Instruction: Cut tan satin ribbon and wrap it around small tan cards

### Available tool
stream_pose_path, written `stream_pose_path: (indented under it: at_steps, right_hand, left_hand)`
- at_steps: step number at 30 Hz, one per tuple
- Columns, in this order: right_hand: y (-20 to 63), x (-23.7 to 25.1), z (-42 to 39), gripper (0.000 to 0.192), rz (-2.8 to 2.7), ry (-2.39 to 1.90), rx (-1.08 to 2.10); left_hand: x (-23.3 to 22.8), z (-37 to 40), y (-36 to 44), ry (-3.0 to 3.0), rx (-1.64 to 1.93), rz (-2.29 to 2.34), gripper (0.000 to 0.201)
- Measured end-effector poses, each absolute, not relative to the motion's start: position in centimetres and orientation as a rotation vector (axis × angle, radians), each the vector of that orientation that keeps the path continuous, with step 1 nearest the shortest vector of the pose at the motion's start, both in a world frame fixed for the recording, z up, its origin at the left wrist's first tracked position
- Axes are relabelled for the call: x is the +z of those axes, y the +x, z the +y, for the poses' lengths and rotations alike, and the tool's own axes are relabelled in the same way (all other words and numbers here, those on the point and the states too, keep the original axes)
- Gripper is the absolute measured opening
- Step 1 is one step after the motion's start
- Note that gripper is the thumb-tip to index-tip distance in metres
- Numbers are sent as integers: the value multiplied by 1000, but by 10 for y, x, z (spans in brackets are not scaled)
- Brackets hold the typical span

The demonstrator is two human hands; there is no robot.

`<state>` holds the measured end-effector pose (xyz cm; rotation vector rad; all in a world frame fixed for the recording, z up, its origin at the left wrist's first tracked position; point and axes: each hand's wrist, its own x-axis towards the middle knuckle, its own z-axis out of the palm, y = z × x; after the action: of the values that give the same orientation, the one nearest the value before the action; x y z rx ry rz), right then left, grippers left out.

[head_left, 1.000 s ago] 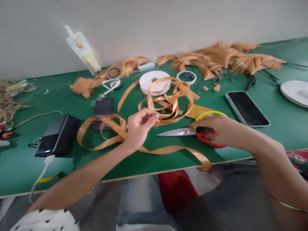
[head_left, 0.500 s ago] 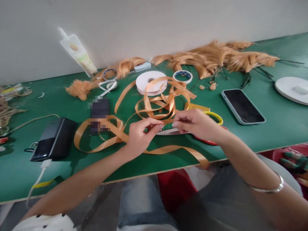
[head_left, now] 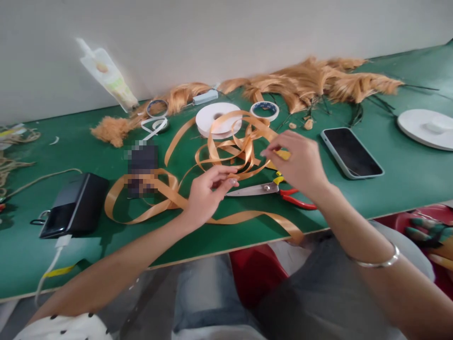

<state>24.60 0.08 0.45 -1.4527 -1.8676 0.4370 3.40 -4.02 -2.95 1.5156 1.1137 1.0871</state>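
Observation:
My left hand (head_left: pixel 207 191) pinches the orange satin ribbon (head_left: pixel 247 217) between thumb and fingertips, just left of the scissors' tip. Loose loops of this ribbon lie tangled in front of both hands and trail to the table's front edge. Up and to the right, my right hand (head_left: pixel 299 158) has its thumb and forefinger pressed together beside a ribbon loop; whatever they hold is too small to make out. Below it lie scissors (head_left: pixel 255 190) with red and yellow handles, the yellow one partly covered by the hand. A white ribbon spool (head_left: pixel 217 120) lies behind the loops.
On the green table (head_left: pixel 198 245) lie a phone (head_left: pixel 352 153) and a white disc (head_left: pixel 426 127) to the right. Bundles of tan fibre (head_left: pixel 300 85) line the wall, near tape rolls (head_left: pixel 264 110). A black device (head_left: pixel 76 203) with a white cable stands left.
My right hand has moved up and away from my left hand, uncovering more of the scissors. My left hand stays low on the ribbon. The whole view has shifted slightly.

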Motion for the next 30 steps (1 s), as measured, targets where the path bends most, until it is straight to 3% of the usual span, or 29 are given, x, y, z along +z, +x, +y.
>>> stream_pose_path:
  at_steps: [4, 6, 10, 21, 30]
  right_hand:
    - [216, 3, -20, 14, -1753, -1187, 1158]
    - [210, 2, -25, 15, -1702, -1129, 1363]
    - [206, -3, -29, 7, -1718, -1145, 1416]
    - [200, -18, -29, 16, -1363, -928, 1779]
    - [198, -12, -32, 18, -1337, -955, 1757]
  left_hand:
    - [-32, -42, 32, 1626, 1023, 1117, 29]
    - [-32, -43, 31, 1675, 1002, 1121, 31]
    - [-30, -45, 33, 1742, 993, 1099, 32]
    - [-33, -49, 31, 1741, 1084, 916, 20]
    - [-35, -50, 31, 1684, 1142, 953, 18]
